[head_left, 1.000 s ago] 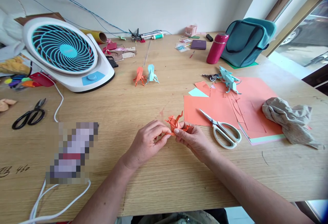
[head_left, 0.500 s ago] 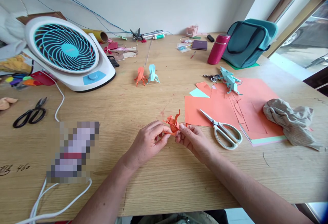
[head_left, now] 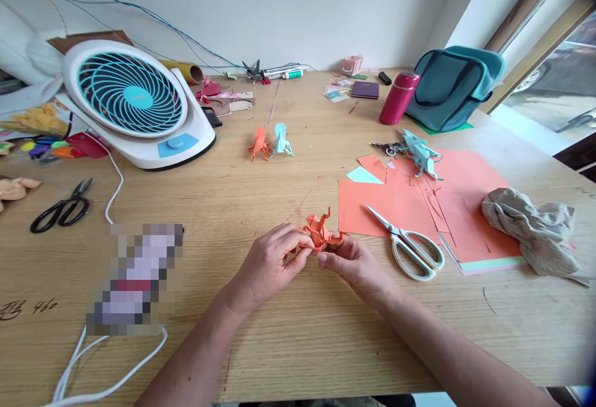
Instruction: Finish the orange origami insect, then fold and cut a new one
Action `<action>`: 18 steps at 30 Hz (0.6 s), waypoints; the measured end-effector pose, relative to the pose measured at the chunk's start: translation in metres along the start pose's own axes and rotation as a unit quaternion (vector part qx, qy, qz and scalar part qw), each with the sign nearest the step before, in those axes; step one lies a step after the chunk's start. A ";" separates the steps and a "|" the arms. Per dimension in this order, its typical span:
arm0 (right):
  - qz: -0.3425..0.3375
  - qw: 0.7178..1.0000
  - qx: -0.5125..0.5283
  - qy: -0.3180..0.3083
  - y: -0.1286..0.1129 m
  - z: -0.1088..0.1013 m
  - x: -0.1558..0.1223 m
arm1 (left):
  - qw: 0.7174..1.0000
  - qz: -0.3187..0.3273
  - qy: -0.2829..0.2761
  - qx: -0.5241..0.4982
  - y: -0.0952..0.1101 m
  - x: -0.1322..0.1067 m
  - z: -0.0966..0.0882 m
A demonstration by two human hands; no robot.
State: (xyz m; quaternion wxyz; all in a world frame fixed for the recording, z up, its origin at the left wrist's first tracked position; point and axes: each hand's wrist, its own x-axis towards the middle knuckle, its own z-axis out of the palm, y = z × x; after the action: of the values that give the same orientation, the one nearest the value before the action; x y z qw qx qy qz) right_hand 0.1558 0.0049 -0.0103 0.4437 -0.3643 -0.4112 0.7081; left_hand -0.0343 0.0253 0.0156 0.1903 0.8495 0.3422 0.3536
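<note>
An orange origami figure (head_left: 318, 231) with thin folded limbs is between my two hands, just above the table. My left hand (head_left: 278, 259) pinches its lower left side between thumb and fingers. At its right, my right hand (head_left: 357, 268) has its fingertips behind the paper and its thumb lower, slightly apart from the figure; whether those fingers grip it is hard to see. Right of my hands lie white-handled scissors (head_left: 410, 247), their blades over orange paper sheets (head_left: 367, 202). Farther back stand an orange origami insect (head_left: 259, 142) and a light blue one (head_left: 282, 140).
A white fan (head_left: 139, 100) stands at the back left, with black-handled scissors (head_left: 60, 211) before it. A blurred-out object (head_left: 137, 277) and white cables lie front left. On the right are a grey cloth (head_left: 531, 218), blue origami (head_left: 421, 154), a red bottle (head_left: 399, 98) and a teal bag (head_left: 451, 87).
My right thumb has come down off the orange figure, and its right-hand limb shows more. My left hand keeps its pinch. The whole view has shifted slightly.
</note>
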 end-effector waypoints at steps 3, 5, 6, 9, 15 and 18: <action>0.018 1.000 -0.001 0.012 -0.002 0.002 0.000 | 1.000 -0.002 -0.008 -0.010 0.000 0.000 0.000; 0.029 0.999 -0.004 0.030 -0.002 0.003 0.000 | 1.000 -0.005 -0.013 -0.017 0.000 0.000 0.001; 0.031 0.999 -0.005 0.039 -0.002 0.003 0.001 | 1.000 -0.007 -0.016 -0.019 0.000 0.000 0.001; 0.032 0.998 -0.002 0.060 0.000 0.003 0.002 | 0.999 -0.013 -0.022 -0.022 0.000 0.000 0.002; 0.035 0.996 0.012 0.080 0.005 0.001 0.002 | 1.000 -0.020 -0.008 -0.016 0.000 -0.002 0.003; 0.044 0.995 0.011 0.087 0.005 0.002 0.001 | 1.000 0.007 -0.008 0.009 0.001 -0.002 0.003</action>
State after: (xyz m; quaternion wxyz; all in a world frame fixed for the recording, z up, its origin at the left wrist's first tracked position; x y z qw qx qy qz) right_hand 0.1525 0.0040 -0.0142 0.4499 -0.4370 -0.3465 0.6976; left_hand -0.0326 0.0231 0.0136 0.1825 0.8565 0.3378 0.3450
